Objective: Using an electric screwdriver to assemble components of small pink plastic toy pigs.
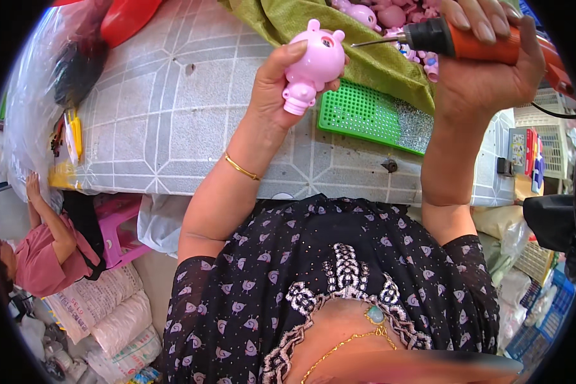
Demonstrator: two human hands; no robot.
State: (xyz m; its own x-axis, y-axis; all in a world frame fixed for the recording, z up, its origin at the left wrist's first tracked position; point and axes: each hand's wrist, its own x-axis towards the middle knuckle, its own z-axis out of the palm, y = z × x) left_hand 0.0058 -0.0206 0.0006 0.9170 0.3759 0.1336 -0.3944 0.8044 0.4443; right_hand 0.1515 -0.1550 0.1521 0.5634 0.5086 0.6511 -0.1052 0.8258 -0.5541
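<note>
In my left hand point(276, 83) is a pink plastic toy figure point(313, 61) with a round head and small ears, tilted above the table. My fingers wrap round the back of its head. My right hand point(483, 70) grips an orange and black electric screwdriver point(486, 43). Its thin metal bit point(374, 42) points left at the toy's head, a short gap away from it. Beneath and between my hands lies a green perforated tray point(365, 118) with many small silvery screws in its right part.
A green woven sack point(390, 70) with several pink toy parts point(390, 13) lies at the back. On the left are a clear plastic bag point(38, 83), a red object point(125, 22) and a yellow-handled tool point(75, 131). Another person point(45, 246) sits at the left, by a pink stool point(118, 230).
</note>
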